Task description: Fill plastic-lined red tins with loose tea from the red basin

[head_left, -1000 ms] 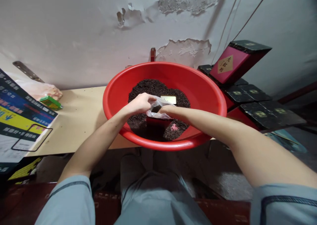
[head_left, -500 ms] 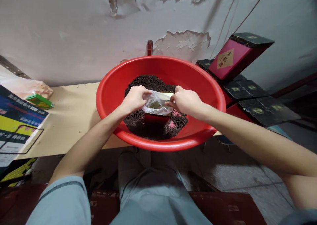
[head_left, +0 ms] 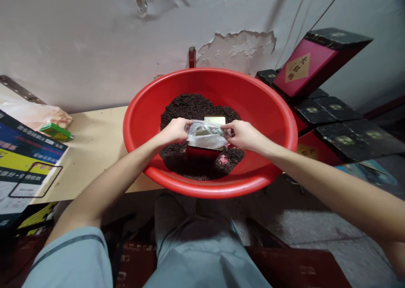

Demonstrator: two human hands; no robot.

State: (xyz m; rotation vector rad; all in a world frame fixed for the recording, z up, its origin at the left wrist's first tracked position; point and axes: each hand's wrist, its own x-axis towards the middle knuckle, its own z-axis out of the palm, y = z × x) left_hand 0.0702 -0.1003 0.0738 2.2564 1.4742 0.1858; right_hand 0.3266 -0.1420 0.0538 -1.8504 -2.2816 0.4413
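Note:
A clear plastic bag (head_left: 207, 141) lines the mouth of a red tin (head_left: 202, 154), its top edge stretched between my hands. My left hand (head_left: 177, 130) pinches the bag's left edge. On the opposite side, my right hand (head_left: 242, 134) has its fingers closed on the bag's right edge. The tin stands in a big red plastic basin (head_left: 215, 191), among dark loose tea leaves (head_left: 186, 104). Behind the bag a shiny gold-coloured surface (head_left: 215, 120) shows. Pink patches (head_left: 224, 159) appear in the leaves right of the tin. The tin's inside is mostly hidden by the bag.
Red tins with black lids (head_left: 335, 138) are stacked at the right, one pink-red tin (head_left: 308, 64) tilted on top. A pale wooden table (head_left: 95, 153) holds a green box (head_left: 57, 131) and a printed carton (head_left: 25, 165) at the left. Behind stands a peeling wall (head_left: 95, 43).
Both hands have shifted slightly to the right in view. The bag's opening has been drawn flatter and narrower, and my right hand has turned and moved to the bag's right corner.

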